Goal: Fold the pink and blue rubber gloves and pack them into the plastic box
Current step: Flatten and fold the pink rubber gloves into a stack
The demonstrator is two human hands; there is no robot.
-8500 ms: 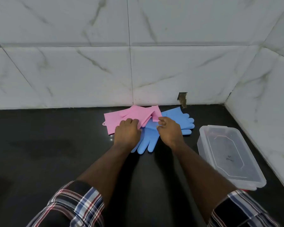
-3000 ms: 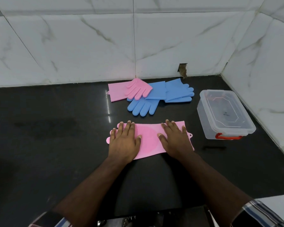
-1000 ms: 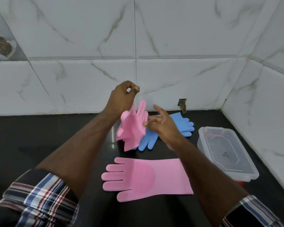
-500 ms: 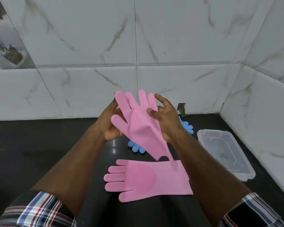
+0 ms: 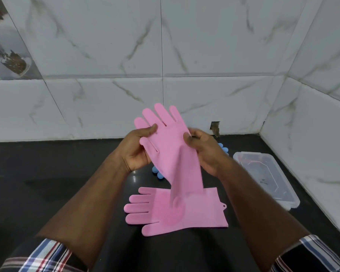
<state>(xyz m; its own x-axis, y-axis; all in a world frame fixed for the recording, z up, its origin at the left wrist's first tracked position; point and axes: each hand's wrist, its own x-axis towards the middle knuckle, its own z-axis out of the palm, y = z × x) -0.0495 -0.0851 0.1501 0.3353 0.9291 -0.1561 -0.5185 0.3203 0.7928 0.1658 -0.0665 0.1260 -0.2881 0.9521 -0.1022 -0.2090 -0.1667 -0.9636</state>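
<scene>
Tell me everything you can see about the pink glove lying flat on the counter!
The flat pink glove looks like soft rubber. It lies palm up on the black counter, its fingers pointing left and its cuff right. A round patch of tiny bristles covers the palm, and a small hanging tab sticks out at the cuff corner. It is unfolded. The held pink glove dangles over it; whether they touch is unclear.

One pink glove hangs mid-frame, fingertips up, cuff drooping, pinched at both edges between two hands. A second pink glove lies flat on the black worktop below it, fingertips pointing left. Blue gloves peek out behind. The clear plastic box, lid on, sits at right.
</scene>
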